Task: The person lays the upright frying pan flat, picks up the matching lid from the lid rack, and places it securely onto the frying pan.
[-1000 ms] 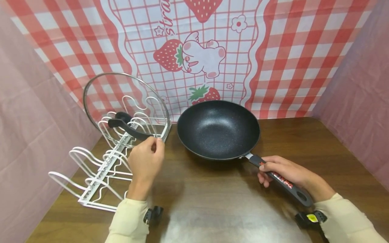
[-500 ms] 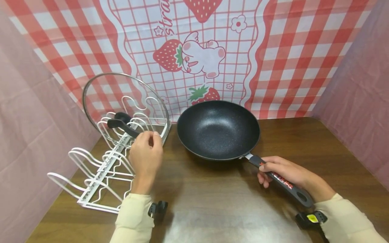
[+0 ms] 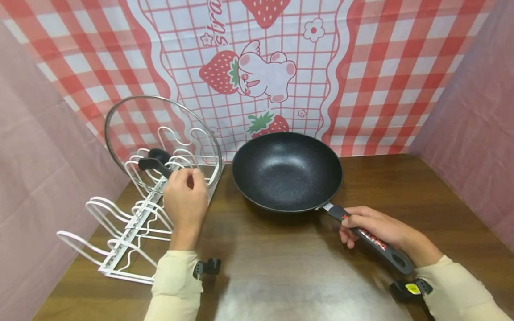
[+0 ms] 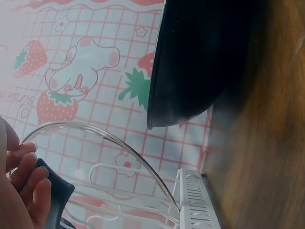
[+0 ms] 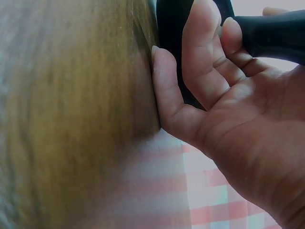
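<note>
A glass lid (image 3: 217, 142) with a metal rim stands on edge at the back of the white wire rack (image 3: 130, 227). My left hand (image 3: 185, 203) holds the lid's long black handle (image 3: 149, 163), fingers curled close to it; in the left wrist view they partly cover the dark handle (image 4: 56, 193). To the right, a black wok (image 3: 287, 176) sits on the table, its inside facing up. Its black handle (image 3: 383, 249) points toward me. My right hand (image 3: 377, 227) grips this handle, thumb on top and fingers underneath, as the right wrist view also shows.
White wire dividers (image 3: 102, 209) rise along the rack at the left. Behind the wooden table (image 3: 261, 267) hangs a red-and-white checked cloth (image 3: 377, 89) with strawberries. Pink cloth walls (image 3: 44, 147) flank both sides.
My left hand has moved along the lid's handle, away from me and a little left, toward the lid's middle. The wok and my right hand stay in place.
</note>
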A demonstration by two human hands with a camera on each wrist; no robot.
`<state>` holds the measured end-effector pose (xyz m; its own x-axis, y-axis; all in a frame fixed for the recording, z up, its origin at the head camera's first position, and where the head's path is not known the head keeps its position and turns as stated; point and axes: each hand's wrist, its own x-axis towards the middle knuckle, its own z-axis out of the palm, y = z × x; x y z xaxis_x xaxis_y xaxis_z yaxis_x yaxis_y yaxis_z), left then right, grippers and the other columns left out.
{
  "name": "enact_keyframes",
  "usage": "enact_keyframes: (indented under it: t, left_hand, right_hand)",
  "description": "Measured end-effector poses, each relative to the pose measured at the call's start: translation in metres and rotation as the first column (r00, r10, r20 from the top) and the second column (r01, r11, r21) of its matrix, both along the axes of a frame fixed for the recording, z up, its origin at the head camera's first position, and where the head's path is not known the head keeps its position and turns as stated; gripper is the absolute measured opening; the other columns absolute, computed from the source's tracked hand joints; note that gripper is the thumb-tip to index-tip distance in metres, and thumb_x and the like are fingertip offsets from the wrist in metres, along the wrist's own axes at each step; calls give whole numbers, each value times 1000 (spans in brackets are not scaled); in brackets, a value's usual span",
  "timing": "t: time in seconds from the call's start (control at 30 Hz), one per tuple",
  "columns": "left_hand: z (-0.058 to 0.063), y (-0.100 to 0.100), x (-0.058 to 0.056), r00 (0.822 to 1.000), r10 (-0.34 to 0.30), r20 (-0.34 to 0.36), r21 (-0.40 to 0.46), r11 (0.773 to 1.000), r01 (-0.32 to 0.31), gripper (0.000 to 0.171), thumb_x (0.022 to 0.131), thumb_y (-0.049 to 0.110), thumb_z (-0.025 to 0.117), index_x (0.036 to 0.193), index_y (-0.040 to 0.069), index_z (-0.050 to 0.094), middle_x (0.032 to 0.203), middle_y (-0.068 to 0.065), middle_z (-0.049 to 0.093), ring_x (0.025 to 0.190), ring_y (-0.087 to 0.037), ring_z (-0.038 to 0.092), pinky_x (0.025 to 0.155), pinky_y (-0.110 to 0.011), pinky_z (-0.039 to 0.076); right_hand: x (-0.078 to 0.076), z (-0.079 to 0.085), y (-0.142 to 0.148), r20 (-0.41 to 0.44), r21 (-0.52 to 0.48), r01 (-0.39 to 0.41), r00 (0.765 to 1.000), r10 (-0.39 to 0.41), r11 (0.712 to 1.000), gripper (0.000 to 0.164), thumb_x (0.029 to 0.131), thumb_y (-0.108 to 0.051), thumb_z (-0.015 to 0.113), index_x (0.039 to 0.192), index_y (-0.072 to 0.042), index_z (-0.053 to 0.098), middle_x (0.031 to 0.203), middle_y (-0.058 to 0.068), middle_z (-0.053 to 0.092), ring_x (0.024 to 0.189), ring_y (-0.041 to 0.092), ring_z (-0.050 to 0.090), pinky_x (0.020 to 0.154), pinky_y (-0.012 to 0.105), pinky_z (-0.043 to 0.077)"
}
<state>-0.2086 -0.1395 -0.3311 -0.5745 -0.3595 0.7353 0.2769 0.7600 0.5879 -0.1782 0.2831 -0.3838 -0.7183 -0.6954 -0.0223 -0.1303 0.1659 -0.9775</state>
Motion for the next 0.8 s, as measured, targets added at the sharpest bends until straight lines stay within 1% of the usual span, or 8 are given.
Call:
enact_keyframes:
  t: [0.2,0.3,0.4,0.5,0.6,0.7,0.8]
  left_hand:
    - [-1,1,-4,1000,16,-9,56,998,-16,30,99,23,54,78,3,64,81,-13,58,72,-34,54,64,-47,41]
    - [-4,2,-6,999,33,-7,91,995,-33,32,101,27,52,82,3,63,81,-12,56,73,-33,53,64,-47,40]
    - [-6,2,-9,999,50,-8,137,989,-49,32,102,29,51,88,3,63,83,-11,54,75,-32,53,66,-45,40]
    - [-8,2,-11,998,57,-19,198,979,-52,24,100,25,53,96,3,64,86,-9,53,79,-27,53,68,-39,40]
    - [-11,1,-13,998,51,-33,262,964,-41,17,94,15,57,105,3,63,88,-5,51,78,-19,52,69,-31,41]
    - [-11,-1,-15,998,45,-50,326,945,-26,23,88,8,59,110,1,61,90,0,48,78,-12,51,68,-25,43]
    - [-12,-4,-16,996,60,-62,382,924,-31,27,86,7,62,112,0,61,92,4,45,81,-9,49,69,-22,44]
  right_hand:
    - [0,-1,1,-10,3,1,1000,-1,1000,24,103,-7,42,98,12,57,85,28,63,71,29,68,69,38,55]
    - [0,-1,1,-14,7,6,1000,-6,1000,23,102,-7,43,98,10,58,85,28,63,71,30,68,69,39,55]
    - [0,-1,1,-13,6,7,1000,-7,1000,23,102,-6,42,98,10,58,85,27,64,71,31,68,69,40,55]
    - [1,-1,1,-14,0,7,1000,-7,1000,23,102,-6,42,98,10,58,85,27,64,71,31,68,69,39,56]
    - [1,-1,0,-13,-7,7,1000,-7,1000,23,102,-5,42,98,11,58,85,27,64,71,30,68,69,39,56]
    - [1,-1,0,-6,-13,6,1000,-6,1000,24,102,-5,42,97,12,58,85,28,63,71,29,68,68,39,57]
    - [0,-1,-1,-3,-9,9,1000,-9,1000,24,102,-5,42,97,12,58,85,28,64,71,30,68,68,39,57]
